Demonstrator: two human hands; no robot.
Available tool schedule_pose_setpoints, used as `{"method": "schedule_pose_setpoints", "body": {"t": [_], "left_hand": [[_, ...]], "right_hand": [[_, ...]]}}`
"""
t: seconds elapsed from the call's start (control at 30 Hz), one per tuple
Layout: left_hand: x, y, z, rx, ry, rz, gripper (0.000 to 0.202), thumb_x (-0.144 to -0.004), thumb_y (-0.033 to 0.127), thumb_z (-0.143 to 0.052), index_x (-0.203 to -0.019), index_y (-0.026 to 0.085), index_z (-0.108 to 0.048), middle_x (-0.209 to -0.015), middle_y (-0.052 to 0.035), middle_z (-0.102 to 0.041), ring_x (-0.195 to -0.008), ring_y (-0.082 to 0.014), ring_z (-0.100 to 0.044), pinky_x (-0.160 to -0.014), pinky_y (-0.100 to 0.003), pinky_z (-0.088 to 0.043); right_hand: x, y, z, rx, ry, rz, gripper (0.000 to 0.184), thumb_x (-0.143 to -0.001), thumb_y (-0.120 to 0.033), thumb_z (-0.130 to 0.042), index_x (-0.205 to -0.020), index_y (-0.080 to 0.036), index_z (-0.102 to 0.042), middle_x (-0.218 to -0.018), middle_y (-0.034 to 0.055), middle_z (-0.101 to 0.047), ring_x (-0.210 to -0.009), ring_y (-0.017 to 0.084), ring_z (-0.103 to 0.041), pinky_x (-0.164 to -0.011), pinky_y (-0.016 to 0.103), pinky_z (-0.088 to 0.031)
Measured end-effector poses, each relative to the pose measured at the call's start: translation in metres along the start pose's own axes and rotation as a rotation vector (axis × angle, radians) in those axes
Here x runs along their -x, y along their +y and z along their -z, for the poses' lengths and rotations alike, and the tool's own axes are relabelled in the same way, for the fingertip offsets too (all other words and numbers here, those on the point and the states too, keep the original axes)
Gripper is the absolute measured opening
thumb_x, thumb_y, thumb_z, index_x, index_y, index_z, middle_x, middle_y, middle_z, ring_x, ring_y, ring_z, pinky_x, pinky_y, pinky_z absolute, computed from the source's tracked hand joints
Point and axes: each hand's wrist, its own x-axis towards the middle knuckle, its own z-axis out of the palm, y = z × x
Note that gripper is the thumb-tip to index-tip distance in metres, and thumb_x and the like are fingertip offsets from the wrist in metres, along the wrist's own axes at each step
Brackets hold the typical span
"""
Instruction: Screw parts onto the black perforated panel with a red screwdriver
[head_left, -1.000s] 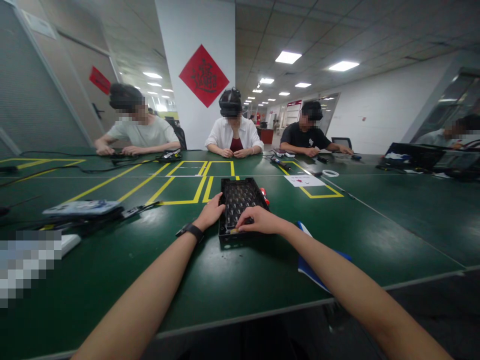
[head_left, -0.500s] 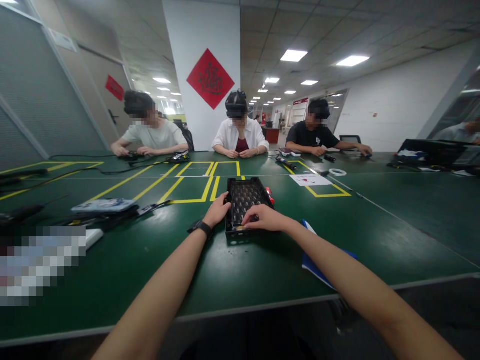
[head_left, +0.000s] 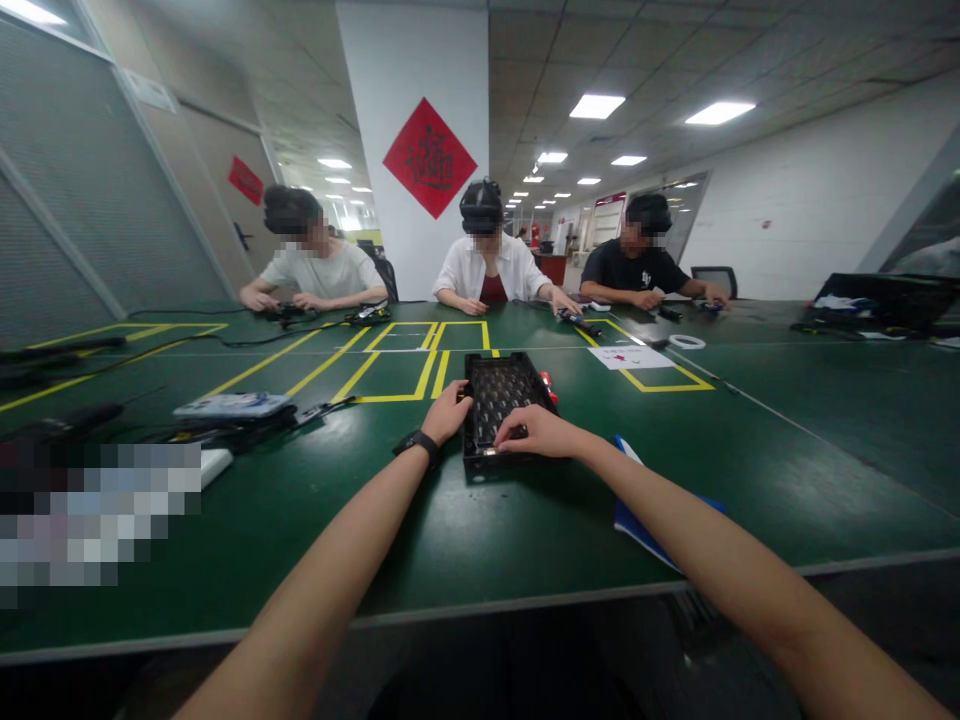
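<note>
A shallow black tray (head_left: 477,463) with rows of small cells or slots lies on the green table in front of me. My left hand (head_left: 448,410) is closed on its left rim, thumb on top; a dark band circles that wrist. Over the near part of the tray, my right hand (head_left: 541,432) has its thumb and forefinger pinched together. Just below those fingertips, a small pale piece (head_left: 490,452) shows at the near rim. Whether the fingers hold anything is too small to tell. Something red (head_left: 550,388) sits by the tray's right side.
A blue and white booklet (head_left: 634,528) lies under my right forearm. Beyond are a printed sheet (head_left: 631,357), a white ring (head_left: 686,342) and yellow tape outlines. Cables and a flat pale object (head_left: 232,406) lie left. Three people with headgear sit opposite.
The whole view has shifted slightly to the left. Both my hands stay at the tray, the right still pinching low over it. The person opposite has stretched an arm out toward a dark tool.
</note>
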Motion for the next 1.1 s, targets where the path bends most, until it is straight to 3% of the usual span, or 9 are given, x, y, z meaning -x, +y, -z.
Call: {"method": "schedule_pose_setpoints", "body": {"t": [0.33, 1.1], "left_hand": [[-0.009, -0.003, 0.0, -0.024, -0.001, 0.023, 0.035, -0.078, 0.031, -0.044, -0.109, 0.016, -0.052, -0.097, -0.0071, -0.062, -0.088, -0.0192, -0.058, -0.082, -0.034, -0.045], [-0.012, -0.008, 0.001, -0.022, 0.0, 0.073, 0.04, -0.078, 0.03, -0.043, -0.116, 0.017, -0.049, -0.095, -0.0063, -0.063, -0.084, -0.0179, -0.058, -0.078, -0.03, -0.044]], "right_hand": [[0.0, 0.002, 0.0, 0.024, 0.006, 0.022, 0.021, -0.075, -0.029, -0.062, -0.089, -0.015, -0.07, -0.085, 0.0048, -0.069, -0.08, 0.014, -0.062, -0.076, 0.025, -0.045], [-0.002, 0.001, 0.002, 0.003, -0.024, -0.032, 0.021, -0.077, -0.03, -0.06, -0.088, -0.016, -0.07, -0.088, 0.004, -0.069, -0.083, 0.014, -0.062, -0.079, 0.025, -0.044]]}}
